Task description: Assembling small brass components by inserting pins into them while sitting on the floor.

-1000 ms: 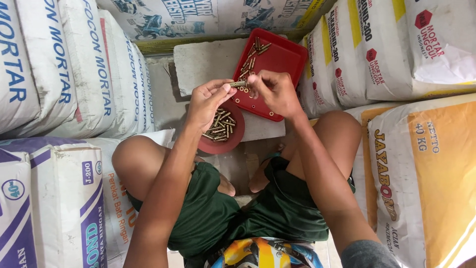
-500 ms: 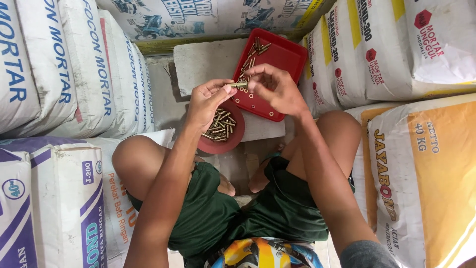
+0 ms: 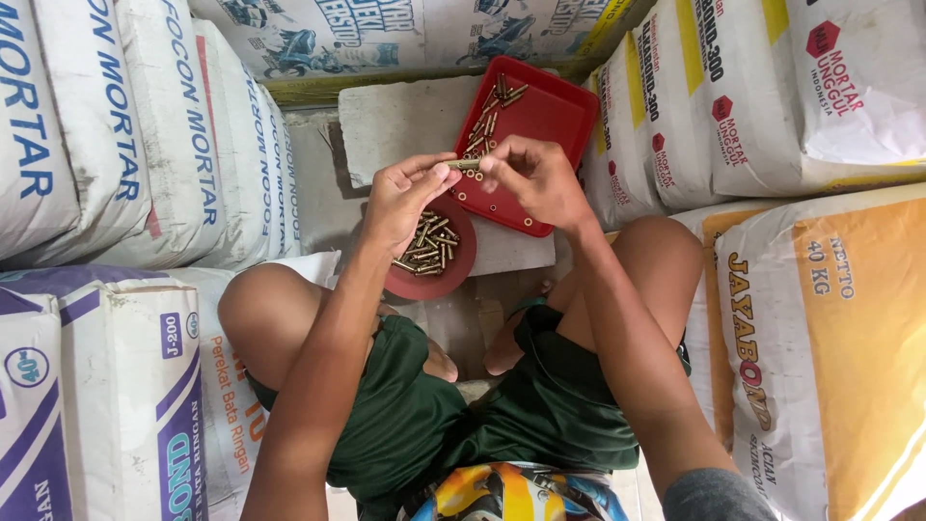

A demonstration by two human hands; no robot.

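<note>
My left hand [image 3: 403,198] and my right hand [image 3: 536,177] meet over a grey block, both pinching one small brass-coloured bolt [image 3: 464,165] between their fingertips. Just beyond the hands lies a red rectangular tray [image 3: 550,111] with several brass pieces [image 3: 490,118] along its left side. Under my left hand sits a round red dish [image 3: 453,273] heaped with several more of the brass pieces [image 3: 428,245].
The grey concrete block [image 3: 400,121] carries the tray and dish. Stacked white cement sacks [image 3: 116,125] wall in the left, top and right; orange-and-white sacks [image 3: 830,338] stand at right. My bare knees [image 3: 260,309] flank the block.
Both hands have stayed together over the tray's near edge, shifting only slightly while working the brass bolt between the fingertips.
</note>
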